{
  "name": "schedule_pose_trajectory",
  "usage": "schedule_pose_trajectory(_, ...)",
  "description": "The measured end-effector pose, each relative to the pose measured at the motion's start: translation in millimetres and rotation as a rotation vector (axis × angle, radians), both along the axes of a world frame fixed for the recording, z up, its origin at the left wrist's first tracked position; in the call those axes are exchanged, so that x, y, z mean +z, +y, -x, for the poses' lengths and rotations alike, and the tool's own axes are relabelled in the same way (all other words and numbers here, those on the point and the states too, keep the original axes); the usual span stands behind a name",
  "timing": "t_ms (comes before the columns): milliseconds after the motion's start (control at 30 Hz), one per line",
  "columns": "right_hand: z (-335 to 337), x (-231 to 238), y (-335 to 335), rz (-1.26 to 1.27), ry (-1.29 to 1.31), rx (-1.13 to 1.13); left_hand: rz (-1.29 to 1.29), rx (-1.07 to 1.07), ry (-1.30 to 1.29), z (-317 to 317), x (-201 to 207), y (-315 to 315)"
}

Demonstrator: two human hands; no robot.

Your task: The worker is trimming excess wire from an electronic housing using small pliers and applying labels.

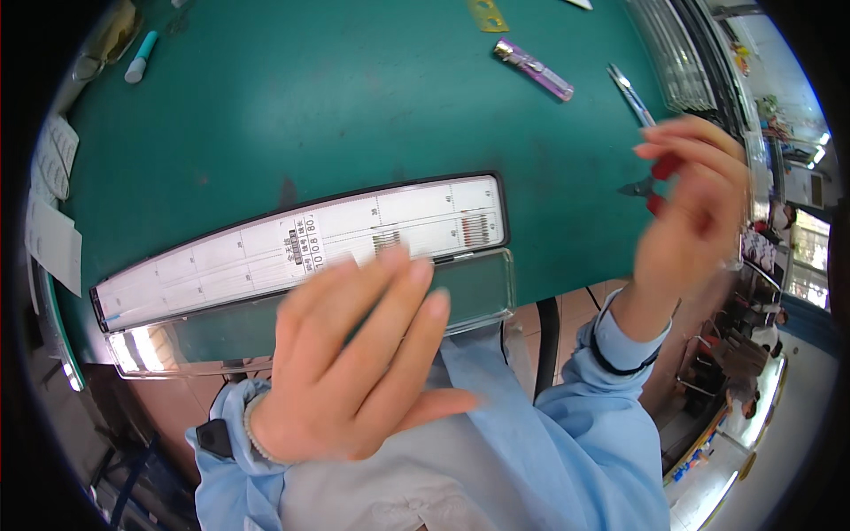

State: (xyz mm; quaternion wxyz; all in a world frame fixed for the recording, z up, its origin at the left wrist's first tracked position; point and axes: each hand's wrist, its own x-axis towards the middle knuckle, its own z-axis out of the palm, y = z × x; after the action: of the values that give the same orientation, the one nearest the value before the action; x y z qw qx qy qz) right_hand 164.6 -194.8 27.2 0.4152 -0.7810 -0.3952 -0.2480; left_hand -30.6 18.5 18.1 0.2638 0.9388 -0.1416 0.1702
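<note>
My left hand (359,354) is open, its fingers stretched over the near edge of a long narrow case (190,265) and its clear lid (469,288), holding nothing. Whether the fingertips touch the case is hard to see. A black rim surrounds the case's white printed insert, where fine lines run lengthwise past rows of small pins (475,230). To the right, my blurred right hand (695,195) reaches over small red-handled cutters (639,188), fingers apart. The cutters' jaws point left, looking sharper than the hand; part of their handles is hidden.
On the green tabletop (354,97) lie a purple lighter (536,69), a pen (630,93), a yellow perforated piece (487,15) and a teal-capped tube (142,57). Paper sheets (53,243) hang at the left edge. Clear cases (677,57) stand at the far right.
</note>
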Motion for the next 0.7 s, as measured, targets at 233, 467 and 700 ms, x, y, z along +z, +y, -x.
schedule_pose_trajectory(233, -19.1, -39.7, -28.8, 0.588, -0.096, -0.056, -0.196, -0.182, 0.053, 16.6, -19.3, 3.8)
schedule_pose_trajectory(467, -15.5, -27.5, -102.4, 0.113, -0.225, -0.491, -0.19, -0.184, -0.013, 9.1, -31.1, 0.0)
schedule_pose_trajectory(700, -27.7, -96.7, -314.8, -0.133, -0.174, -1.346, -0.154, -0.133, -0.089, -10.9, -28.7, -2.1)
